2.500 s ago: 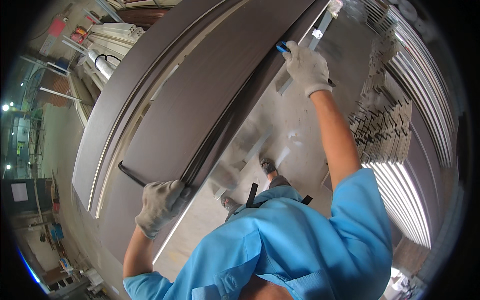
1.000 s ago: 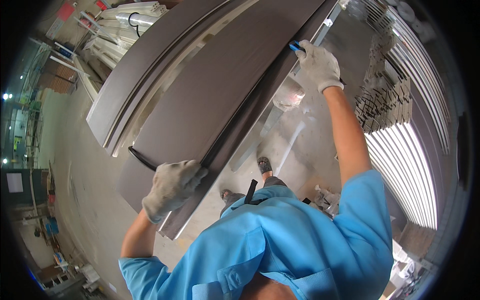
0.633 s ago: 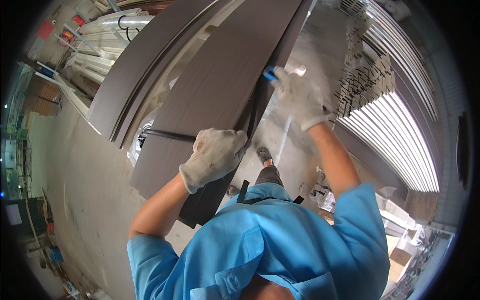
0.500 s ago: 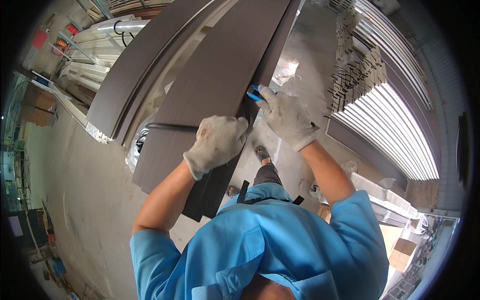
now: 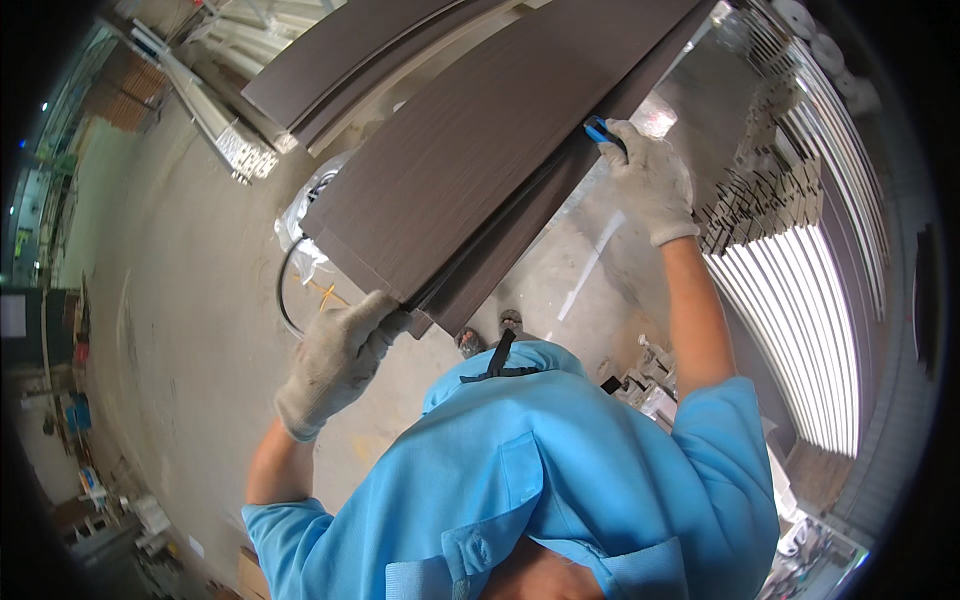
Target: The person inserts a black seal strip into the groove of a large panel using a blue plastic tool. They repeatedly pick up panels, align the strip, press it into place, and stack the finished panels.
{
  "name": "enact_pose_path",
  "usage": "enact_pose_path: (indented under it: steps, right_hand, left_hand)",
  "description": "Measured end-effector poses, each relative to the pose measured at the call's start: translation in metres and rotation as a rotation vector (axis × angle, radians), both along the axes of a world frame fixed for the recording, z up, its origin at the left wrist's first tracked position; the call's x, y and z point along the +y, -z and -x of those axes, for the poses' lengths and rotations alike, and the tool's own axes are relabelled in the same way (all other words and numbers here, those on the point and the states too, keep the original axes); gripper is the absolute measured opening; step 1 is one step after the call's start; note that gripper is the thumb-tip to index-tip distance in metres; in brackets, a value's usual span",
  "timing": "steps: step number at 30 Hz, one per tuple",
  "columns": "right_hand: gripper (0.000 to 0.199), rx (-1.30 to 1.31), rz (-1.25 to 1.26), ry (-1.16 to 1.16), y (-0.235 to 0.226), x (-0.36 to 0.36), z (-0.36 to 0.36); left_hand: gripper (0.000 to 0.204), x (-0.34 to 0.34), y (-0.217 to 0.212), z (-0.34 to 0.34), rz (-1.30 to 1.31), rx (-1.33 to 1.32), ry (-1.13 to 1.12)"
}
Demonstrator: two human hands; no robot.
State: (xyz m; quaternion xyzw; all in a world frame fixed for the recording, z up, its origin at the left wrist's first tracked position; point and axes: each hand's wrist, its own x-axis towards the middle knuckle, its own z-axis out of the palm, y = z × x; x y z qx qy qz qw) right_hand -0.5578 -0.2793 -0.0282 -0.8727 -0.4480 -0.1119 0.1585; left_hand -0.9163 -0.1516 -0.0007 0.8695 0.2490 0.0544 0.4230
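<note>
So there's a long dark brown panel (image 5: 470, 160) with a wood-grain face, held up above the concrete floor (image 5: 190, 330) and running from the lower left up toward the top right of the view. There's a second board of the same colour tucked right under it, edges nearly flush, so it's really a pair being carried together.

The left hand (image 5: 335, 360), in a grey-white work glove, is wrapped around the near corner of the panel, fingers curled over the end edge and squeezed onto it. The right hand (image 5: 648, 180), same kind of glove, is way further up along the right edge, arm stretched out, closed on that edge. It's also got a small blue tool (image 5: 598, 130) poking out between the fingers, right against the panel's edge; can't tell what kind of tool it is.

The person's in a light blue shirt (image 5: 540, 480), and a shoe (image 5: 470, 342) peeks out below the panel.

Beyond that: more dark panels (image 5: 330, 70) lying up at the top left, a clear plastic bag (image 5: 300, 235) with a black cable (image 5: 285, 300) looping next to it on the floor, contents too blurry to make out. Off to the right there's a big stack of pale profiles (image 5: 800, 300), ends facing us.
</note>
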Motion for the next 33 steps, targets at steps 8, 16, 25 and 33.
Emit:
enact_pose_path:
  steps: [8,16,25,33]
  right_hand:
    - [0.032,0.115,-0.024,-0.016,0.002,-0.001,-0.011]
    - [0.034,0.062,0.044,0.1,0.001,0.004,-0.016]
    - [0.029,-0.262,-0.038,0.042,0.01,0.002,0.063]
    - [0.031,-0.041,0.067,0.109,0.0,-0.014,0.199]
  left_hand:
    - [0.032,-0.021,0.028,0.001,0.778,0.05,-0.329]
    - [0.026,-0.03,0.04,0.005,0.444,-0.106,-0.33]
    - [0.018,-0.003,0.058,0.004,0.423,-0.196,0.007]
    - [0.022,0.017,0.083,0.0,0.848,-0.275,0.166]
